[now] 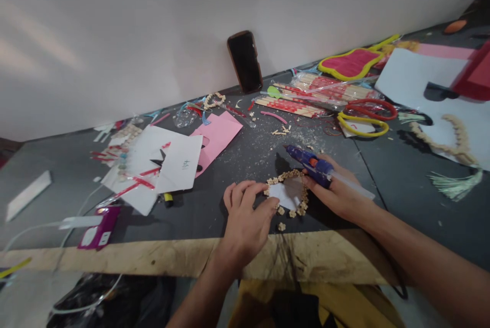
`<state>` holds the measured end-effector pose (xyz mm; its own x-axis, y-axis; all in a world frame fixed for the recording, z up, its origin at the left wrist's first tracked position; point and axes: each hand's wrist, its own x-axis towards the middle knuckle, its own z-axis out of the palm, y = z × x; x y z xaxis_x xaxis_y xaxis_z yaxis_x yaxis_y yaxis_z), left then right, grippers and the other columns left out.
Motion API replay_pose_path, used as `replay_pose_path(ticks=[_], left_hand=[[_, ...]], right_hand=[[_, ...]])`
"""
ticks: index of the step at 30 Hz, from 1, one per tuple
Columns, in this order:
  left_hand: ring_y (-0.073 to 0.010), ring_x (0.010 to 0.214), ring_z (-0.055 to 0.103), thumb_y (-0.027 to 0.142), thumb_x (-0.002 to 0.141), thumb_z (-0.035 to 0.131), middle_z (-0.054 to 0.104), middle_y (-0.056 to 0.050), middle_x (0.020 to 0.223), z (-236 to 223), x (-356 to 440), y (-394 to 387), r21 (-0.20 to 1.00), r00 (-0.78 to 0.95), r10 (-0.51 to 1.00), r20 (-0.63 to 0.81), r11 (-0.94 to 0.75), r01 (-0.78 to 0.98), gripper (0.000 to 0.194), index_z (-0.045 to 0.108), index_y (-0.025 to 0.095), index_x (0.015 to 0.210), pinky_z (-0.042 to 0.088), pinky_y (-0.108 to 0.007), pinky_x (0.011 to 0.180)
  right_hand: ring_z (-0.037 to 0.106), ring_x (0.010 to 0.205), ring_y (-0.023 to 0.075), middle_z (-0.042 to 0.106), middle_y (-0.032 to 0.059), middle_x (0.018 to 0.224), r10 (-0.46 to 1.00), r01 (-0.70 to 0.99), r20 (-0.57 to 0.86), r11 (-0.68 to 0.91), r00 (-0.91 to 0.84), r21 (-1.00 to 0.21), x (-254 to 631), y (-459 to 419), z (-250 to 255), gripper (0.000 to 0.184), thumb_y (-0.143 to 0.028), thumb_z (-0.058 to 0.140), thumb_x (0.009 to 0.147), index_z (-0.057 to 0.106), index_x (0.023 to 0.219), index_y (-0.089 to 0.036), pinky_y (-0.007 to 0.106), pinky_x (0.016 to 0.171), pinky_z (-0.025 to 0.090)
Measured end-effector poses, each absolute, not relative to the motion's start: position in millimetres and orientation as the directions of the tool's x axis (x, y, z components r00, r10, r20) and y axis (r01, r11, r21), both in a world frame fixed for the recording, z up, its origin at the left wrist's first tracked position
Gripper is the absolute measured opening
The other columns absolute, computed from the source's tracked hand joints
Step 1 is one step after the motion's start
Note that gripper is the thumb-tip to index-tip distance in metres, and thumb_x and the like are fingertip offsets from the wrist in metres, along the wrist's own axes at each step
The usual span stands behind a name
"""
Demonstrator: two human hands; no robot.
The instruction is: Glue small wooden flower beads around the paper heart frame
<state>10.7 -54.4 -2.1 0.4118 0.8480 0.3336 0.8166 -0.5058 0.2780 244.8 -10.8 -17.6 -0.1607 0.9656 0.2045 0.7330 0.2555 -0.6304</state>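
Observation:
A blue hot glue gun (pixel 312 162) is held in my right hand (pixel 339 192), its nozzle pointing up and to the left above the dark table. Below it lies a ring of small tan flower-shaped pieces (pixel 302 208) around a white centre (pixel 285 195). My left hand (pixel 247 215) grips the ring's left edge between thumb and fingers. The right fingertips come close to the ring's right side; whether they touch it I cannot tell. A loose flower piece (pixel 282 227) lies just below the ring.
A phone (pixel 245 60) leans on the wall. Scissors with red and yellow handles (pixel 363 126) lie at right, beside packs of sticks (pixel 291 106). Pink paper (pixel 222 136), white paper (pixel 179 164) and a purple box (pixel 101 226) with cables lie left. A wooden strip (pixel 172 254) edges the table.

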Motion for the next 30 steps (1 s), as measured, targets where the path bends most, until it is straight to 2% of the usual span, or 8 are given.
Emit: replay_pose_path(ticks=[5,10,16,22,26,30], left_hand=[[-0.0255,0.113,0.046,0.017,0.091,0.057,0.061,-0.004,0.114,-5.0,13.3,-53.3,0.238,0.397,0.840,0.370,-0.499,0.833,0.017,0.070,0.028,0.093,0.028,-0.051,0.104],[-0.0254,0.113,0.047,0.016,0.092,0.054,0.063,-0.004,0.112,-5.6,13.0,-52.7,0.249,0.390,0.844,0.369,-0.494,0.833,0.021,0.070,0.028,0.095,0.026,-0.050,0.105],[-0.0253,0.114,0.047,0.016,0.092,0.054,0.062,-0.004,0.115,-2.4,9.4,-55.1,0.246,0.401,0.838,0.370,-0.505,0.827,0.023,0.070,0.029,0.101,0.026,-0.049,0.105],[-0.0242,0.114,0.044,0.014,0.088,0.061,0.061,-0.002,0.113,-3.6,14.5,-59.0,0.236,0.436,0.805,0.402,-0.552,0.800,0.020,0.071,0.031,0.089,0.023,-0.049,0.107],[-0.0237,0.114,0.043,0.009,0.084,0.064,0.061,-0.001,0.111,-5.4,18.3,-58.4,0.195,0.448,0.786,0.425,-0.563,0.803,0.023,0.071,0.031,0.085,0.020,-0.050,0.109],[-0.0253,0.116,0.043,0.016,0.085,0.065,0.061,-0.001,0.115,-2.3,19.3,-56.6,0.186,0.468,0.798,0.379,-0.561,0.806,0.016,0.070,0.031,0.089,0.020,-0.051,0.109]], right_hand=[[0.067,0.084,0.0215,0.068,0.0073,0.096,0.966,0.734,0.207,0.252,-0.154,-0.630,243.8,-10.2,-16.7,0.021,-0.039,0.052,0.087,0.060,0.097,-0.021,0.031,0.072,0.052],[0.067,0.083,0.0215,0.068,0.0065,0.095,0.966,0.736,0.208,0.254,-0.156,-0.627,244.3,-10.7,-14.2,0.020,-0.039,0.053,0.087,0.060,0.096,-0.023,0.032,0.071,0.053],[0.067,0.086,0.0222,0.068,0.0086,0.101,0.963,0.729,0.207,0.267,-0.173,-0.630,244.7,-11.2,-14.0,0.020,-0.038,0.051,0.087,0.062,0.093,-0.022,0.032,0.073,0.053],[0.067,0.088,0.0232,0.068,0.0095,0.101,0.964,0.726,0.208,0.264,-0.168,-0.635,244.5,-11.1,-14.7,0.023,-0.040,0.050,0.087,0.063,0.093,-0.021,0.033,0.075,0.053],[0.067,0.085,0.0228,0.068,0.0083,0.098,0.964,0.726,0.208,0.261,-0.164,-0.637,244.9,-11.1,-14.5,0.024,-0.039,0.050,0.087,0.062,0.099,-0.021,0.033,0.073,0.052],[0.067,0.083,0.0226,0.069,0.0071,0.097,0.966,0.722,0.207,0.253,-0.154,-0.644,244.6,-10.9,-14.1,0.025,-0.037,0.052,0.086,0.060,0.105,-0.022,0.032,0.070,0.052]])
